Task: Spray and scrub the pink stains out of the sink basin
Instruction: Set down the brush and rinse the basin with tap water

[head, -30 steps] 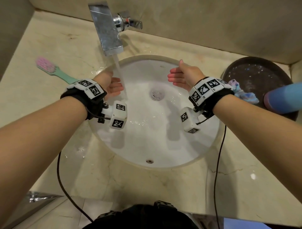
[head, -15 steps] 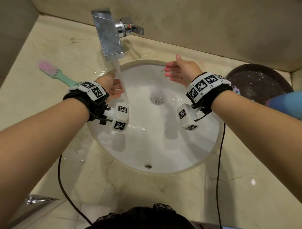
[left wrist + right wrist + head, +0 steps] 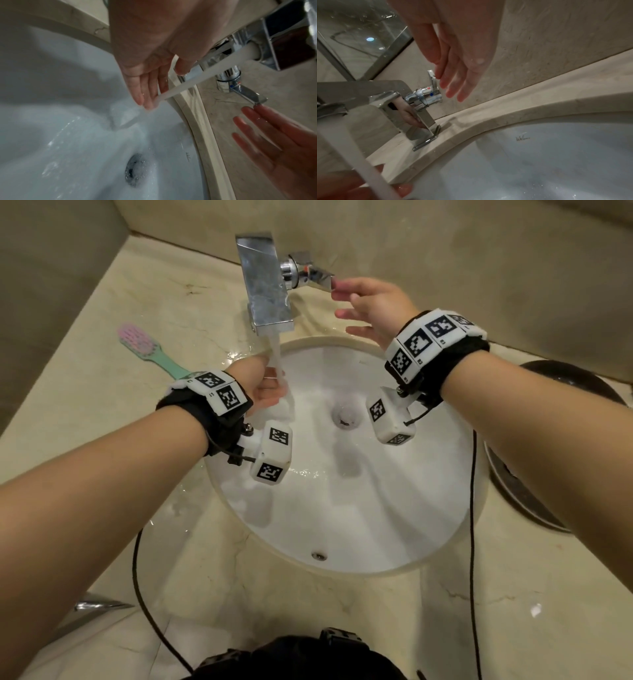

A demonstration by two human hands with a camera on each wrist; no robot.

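Two hands over the white sink basin (image 3: 359, 508), neither holding anything. Going left to right: a pink-bristled brush (image 3: 144, 350) lies on the counter (image 3: 102, 313), then the left hand (image 3: 263, 385) sits inside the basin's back-left edge, fingers straight, under the water stream (image 3: 277, 361) from the faucet (image 3: 265, 285). The right hand (image 3: 373, 309), fingers loosely spread, has left the basin since a second ago and now has a fingertip at the tip of the faucet handle (image 3: 317, 277). A dark round dish (image 3: 565, 385) sits far right.
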